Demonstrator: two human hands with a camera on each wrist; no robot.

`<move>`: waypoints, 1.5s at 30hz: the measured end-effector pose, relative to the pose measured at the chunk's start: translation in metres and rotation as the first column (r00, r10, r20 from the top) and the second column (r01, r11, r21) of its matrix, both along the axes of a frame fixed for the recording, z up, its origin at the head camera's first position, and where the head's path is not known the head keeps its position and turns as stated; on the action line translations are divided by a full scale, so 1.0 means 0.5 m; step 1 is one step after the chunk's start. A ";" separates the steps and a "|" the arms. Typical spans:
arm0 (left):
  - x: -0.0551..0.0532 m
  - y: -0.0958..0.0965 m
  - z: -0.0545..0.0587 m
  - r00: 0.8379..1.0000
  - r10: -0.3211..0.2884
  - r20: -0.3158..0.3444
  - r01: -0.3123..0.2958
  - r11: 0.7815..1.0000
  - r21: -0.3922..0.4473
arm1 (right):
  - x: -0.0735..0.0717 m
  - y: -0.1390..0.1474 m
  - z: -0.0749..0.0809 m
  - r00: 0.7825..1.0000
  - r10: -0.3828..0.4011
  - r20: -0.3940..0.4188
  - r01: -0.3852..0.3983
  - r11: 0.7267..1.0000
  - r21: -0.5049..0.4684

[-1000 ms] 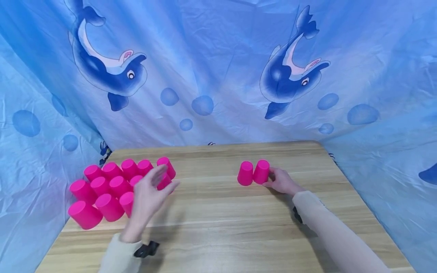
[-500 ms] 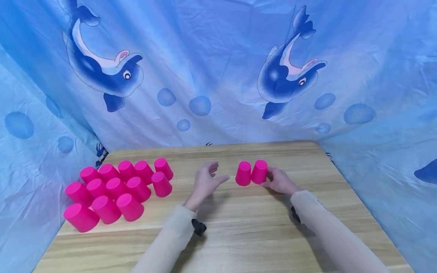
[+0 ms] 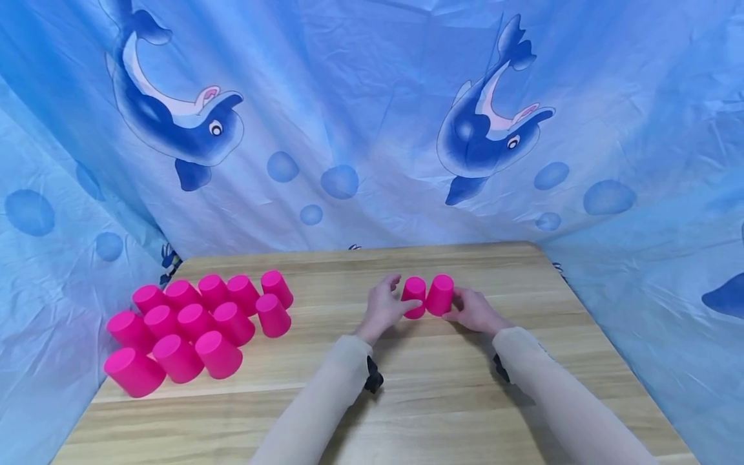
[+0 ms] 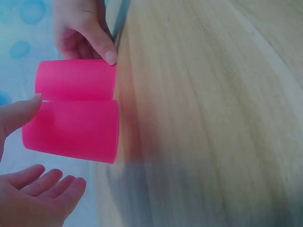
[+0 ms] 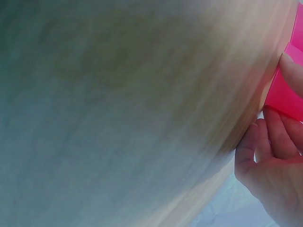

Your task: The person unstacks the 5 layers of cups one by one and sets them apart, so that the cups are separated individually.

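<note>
Two pink cups stand upside down side by side toward the back of the table, the left cup (image 3: 414, 290) close against the right cup (image 3: 440, 295). My left hand (image 3: 380, 309) is at the left cup, its thumb across the front and its fingers spread apart behind. In the left wrist view a gap shows between those fingers (image 4: 57, 187) and the cup's side. My right hand (image 3: 478, 313) holds the right cup low on its outer side. Its thumb (image 5: 292, 73) lies on the near face, and the other fingers touch the opposite side near the rim.
Several more upside-down pink cups (image 3: 177, 358) stand in uneven rows on the left of the wooden table (image 3: 465, 413). A blue dolphin-print curtain (image 3: 372, 129) hangs behind the table and along both sides.
My left hand has moved right, from over the group of cups to the left one of the pair. The right hand has kept its place at the right cup.
</note>
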State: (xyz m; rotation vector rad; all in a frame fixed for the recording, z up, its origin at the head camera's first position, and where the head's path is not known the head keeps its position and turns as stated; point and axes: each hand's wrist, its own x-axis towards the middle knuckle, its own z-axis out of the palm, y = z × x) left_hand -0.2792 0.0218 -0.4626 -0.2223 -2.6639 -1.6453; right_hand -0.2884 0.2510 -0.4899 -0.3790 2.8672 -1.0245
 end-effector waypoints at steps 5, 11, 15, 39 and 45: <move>-0.003 0.002 -0.006 1.000 0.027 0.008 -0.028 1.000 0.009 | -0.001 -0.006 0.002 1.000 0.002 -0.006 -0.002 1.000 0.007; -0.003 0.000 -0.014 0.998 0.047 0.033 -0.048 0.999 0.008 | -0.001 -0.014 0.003 1.000 0.002 0.004 -0.002 1.000 0.015; -0.004 0.003 -0.020 1.000 0.012 0.014 -0.012 1.000 0.019 | 0.001 -0.019 0.004 1.000 -0.001 0.008 0.001 1.000 0.011; 0.022 -0.086 -0.015 0.999 -0.020 -0.029 0.021 0.999 0.033 | 0.005 -0.002 0.004 0.998 -0.032 0.048 0.036 0.996 -0.079; 0.033 -0.120 -0.009 0.999 -0.006 -0.031 0.006 1.000 0.000 | 0.005 0.000 0.001 1.000 -0.013 0.027 0.016 0.996 -0.091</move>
